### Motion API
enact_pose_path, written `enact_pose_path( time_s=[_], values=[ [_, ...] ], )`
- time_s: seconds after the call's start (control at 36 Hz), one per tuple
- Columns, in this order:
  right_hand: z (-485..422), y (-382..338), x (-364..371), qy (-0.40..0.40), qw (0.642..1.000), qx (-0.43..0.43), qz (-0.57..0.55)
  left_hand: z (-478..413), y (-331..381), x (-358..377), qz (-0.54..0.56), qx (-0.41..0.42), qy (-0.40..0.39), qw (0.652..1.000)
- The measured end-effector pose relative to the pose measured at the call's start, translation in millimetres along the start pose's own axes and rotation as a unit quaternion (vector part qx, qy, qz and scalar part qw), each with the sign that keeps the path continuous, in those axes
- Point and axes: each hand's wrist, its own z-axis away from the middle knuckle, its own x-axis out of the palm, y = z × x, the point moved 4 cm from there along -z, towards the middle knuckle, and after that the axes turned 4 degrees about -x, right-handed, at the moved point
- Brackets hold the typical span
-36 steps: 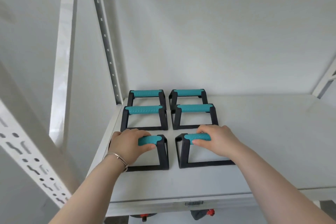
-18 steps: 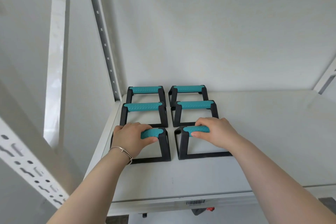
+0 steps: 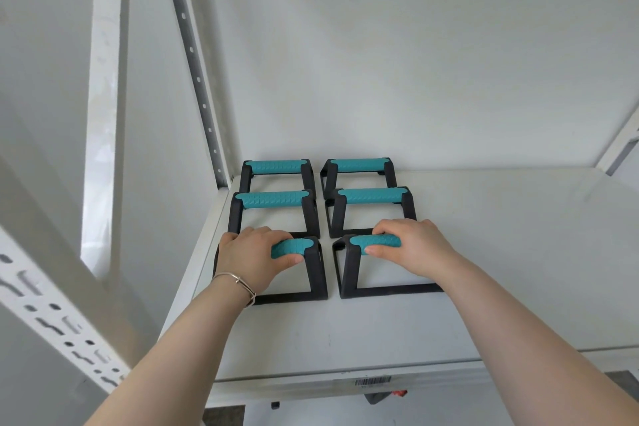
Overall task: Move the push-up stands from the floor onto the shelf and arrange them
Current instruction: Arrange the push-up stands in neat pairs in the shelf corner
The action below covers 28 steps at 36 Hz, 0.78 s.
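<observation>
Setting the front pair on the shelf (image 3: 484, 252): our left hand (image 3: 254, 258) and right hand (image 3: 413, 247) grip push-up stands, fingers closed round teal bars; next we release, squaring rows.

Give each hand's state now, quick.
Left hand: closed on front-left black push-up stand's teal grip.
Right hand: closed on front-right black push-up stand's teal grip.
</observation>
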Motion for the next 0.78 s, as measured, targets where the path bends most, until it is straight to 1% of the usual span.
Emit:
enact_pose_path(
  time_s=[0.25,0.47,0.78],
  values=[
    [-1.5,2.4,1.1,-0.011,1.000,0.006,-0.015,-1.4,-0.8,0.3,0.004,0.008,-0.009,1.000],
    [2.0,-0.7,0.5,0.009,1.000,0.008,-0.002,-3.3,-2.5,3.5,0.002,0.015,-0.010,1.000],
    [1.7,-2.8,-0.2,0.004,1.000,0.003,0.005,-5.0,-4.9,5.6,-0.002,0.019,0.001,1.000]
  ],
)
